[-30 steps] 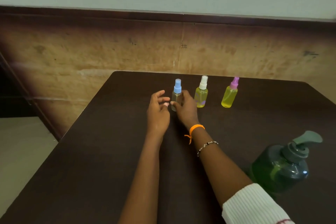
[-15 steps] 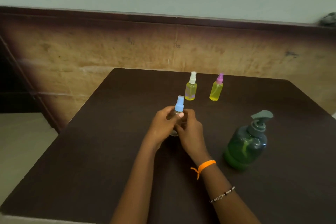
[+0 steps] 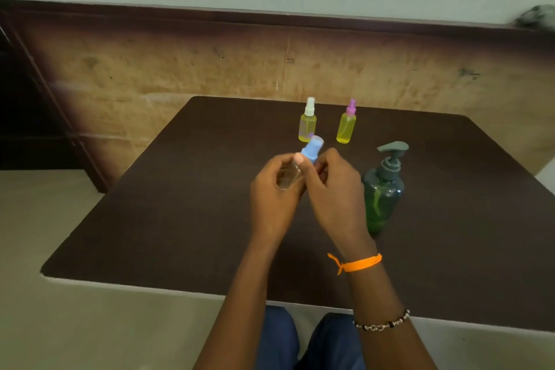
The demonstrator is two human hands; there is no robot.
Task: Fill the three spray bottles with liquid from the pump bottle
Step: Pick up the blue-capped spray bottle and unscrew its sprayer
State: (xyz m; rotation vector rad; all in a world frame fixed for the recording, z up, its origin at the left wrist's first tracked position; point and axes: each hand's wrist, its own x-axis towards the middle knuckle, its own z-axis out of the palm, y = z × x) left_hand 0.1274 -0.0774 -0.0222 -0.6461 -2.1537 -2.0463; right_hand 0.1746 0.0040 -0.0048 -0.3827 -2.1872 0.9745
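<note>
A dark brown desk [image 3: 180, 219] fills the middle of the view, its far edge against a tan wall panel [image 3: 210, 69]. On its right side, near the person, stands the green pump bottle [image 3: 383, 189] with a grey pump head, upright and just right of the right hand [image 3: 333, 189]. The left hand [image 3: 274, 198] and the right hand meet above the middle of the desk around 1 clear spray bottle [image 3: 289, 176], which is lifted off the surface and tilted with its blue cap [image 3: 313, 151] pointing up and to the right. The left fingers curl round the clear body, thumb near the neck; the right fingers curl in beside the cap, though whether they actually pinch it cannot be told. At the far side, 2 yellow-filled spray bottles stand upright and apart: the white-capped bottle [image 3: 307, 123] on the left, the pink-capped bottle [image 3: 347, 125] on the right. An orange band [image 3: 359, 263] and a beaded bracelet [image 3: 381, 323] circle the right forearm.
</note>
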